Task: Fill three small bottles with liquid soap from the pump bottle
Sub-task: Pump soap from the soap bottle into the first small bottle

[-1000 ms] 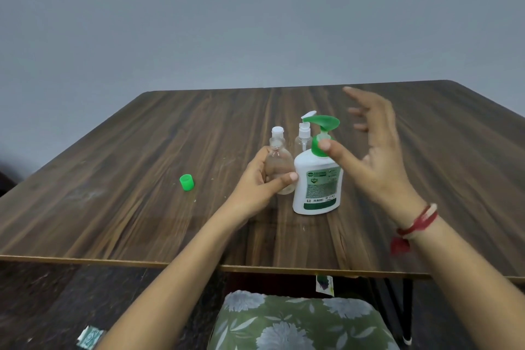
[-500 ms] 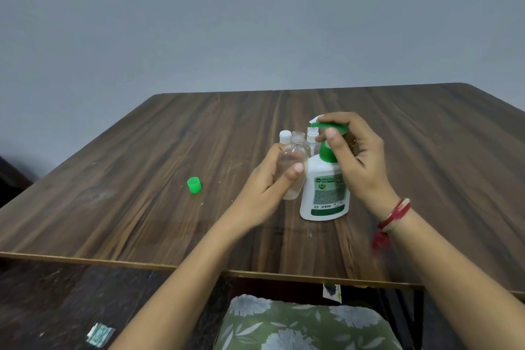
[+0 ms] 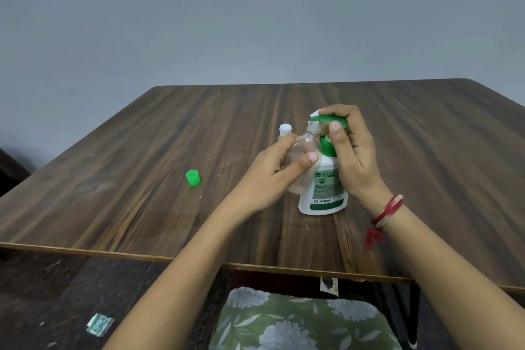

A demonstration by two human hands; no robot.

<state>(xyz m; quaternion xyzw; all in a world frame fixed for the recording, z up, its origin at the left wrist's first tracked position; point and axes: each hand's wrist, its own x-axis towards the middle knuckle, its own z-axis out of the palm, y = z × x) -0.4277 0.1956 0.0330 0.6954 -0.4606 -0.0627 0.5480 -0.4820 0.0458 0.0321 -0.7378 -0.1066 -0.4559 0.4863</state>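
My left hand [image 3: 272,170] grips an uncapped small bottle [image 3: 301,148], tilted to the spout of the pump bottle [image 3: 324,187] on the worktop [image 3: 142,193], my right hand [image 3: 350,150] closed on the pump head, so I judge filling barely begun, two bottles left.

A plain domestic room is being indicated. A wood-grain laminate table [image 3: 142,179] is being shown across the centre of the frame, backed by a bare grey painted wall [image 3: 255,23] in the upper half. A floral-patterned green cushion [image 3: 298,321] is being seen at the bottom centre, on a dark speckled floor [image 3: 56,293] at lower left.
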